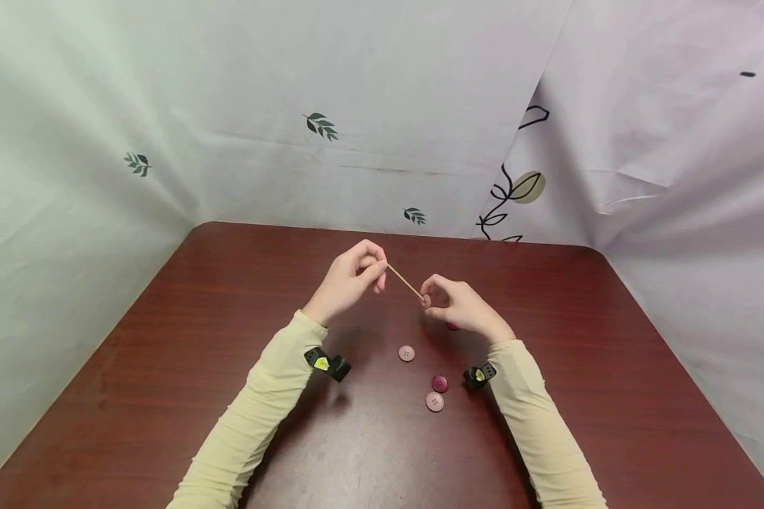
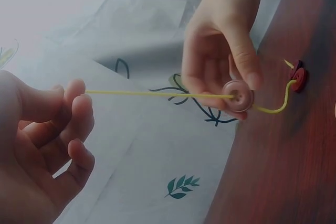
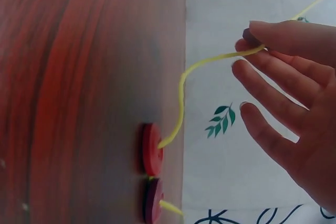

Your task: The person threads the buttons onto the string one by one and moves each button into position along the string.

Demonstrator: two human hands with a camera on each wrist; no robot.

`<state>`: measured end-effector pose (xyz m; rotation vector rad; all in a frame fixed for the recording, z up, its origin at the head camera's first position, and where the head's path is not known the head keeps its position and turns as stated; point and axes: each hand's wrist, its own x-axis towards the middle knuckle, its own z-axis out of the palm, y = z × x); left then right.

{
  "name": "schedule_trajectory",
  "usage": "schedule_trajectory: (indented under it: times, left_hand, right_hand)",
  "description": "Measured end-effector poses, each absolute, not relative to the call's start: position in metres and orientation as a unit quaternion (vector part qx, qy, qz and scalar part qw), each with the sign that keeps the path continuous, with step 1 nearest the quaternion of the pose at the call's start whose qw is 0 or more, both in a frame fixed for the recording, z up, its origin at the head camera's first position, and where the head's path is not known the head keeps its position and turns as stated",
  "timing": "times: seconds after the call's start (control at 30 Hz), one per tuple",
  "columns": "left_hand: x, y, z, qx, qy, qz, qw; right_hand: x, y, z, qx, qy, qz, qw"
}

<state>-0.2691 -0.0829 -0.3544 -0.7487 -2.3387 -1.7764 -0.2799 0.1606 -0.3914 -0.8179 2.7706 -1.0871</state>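
Observation:
Between thumb and fingertips, my left hand [image 1: 356,276] pinches the end of a yellow string [image 2: 157,94]. The string runs taut across to a pale pink button [image 2: 239,97] and passes through one of its holes. My right hand [image 1: 465,305] pinches that button by its edge, its other fingers spread loosely. Beyond the button the string sags toward the table, where a red button [image 3: 152,150] and a darker button [image 3: 153,200] are strung on it, standing on edge close together. In the head view the right hand mostly hides these two.
On the brown table [image 1: 261,297], nearer the body, lie a loose pink button [image 1: 407,353], a magenta button [image 1: 440,383] and another pink button [image 1: 435,402]. The last two nearly touch. White patterned cloth [image 1: 369,106] hangs behind the table and along its sides.

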Motion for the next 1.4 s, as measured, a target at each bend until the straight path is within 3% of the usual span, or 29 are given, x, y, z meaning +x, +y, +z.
schedule_trajectory:
  times: [0.27, 1.4]
  left_hand:
    - [-0.269, -0.084, -0.353, -0.251, -0.766, -0.589, 0.058]
    - [-0.270, -0.088, -0.351, -0.239, -0.772, -0.584, 0.069]
  right_hand:
    - [-0.283, 0.169, -0.395, -0.249, 0.899, -0.355, 0.069]
    - [-0.290, 0.196, -0.404, -0.246, 0.905, -0.327, 0.118]
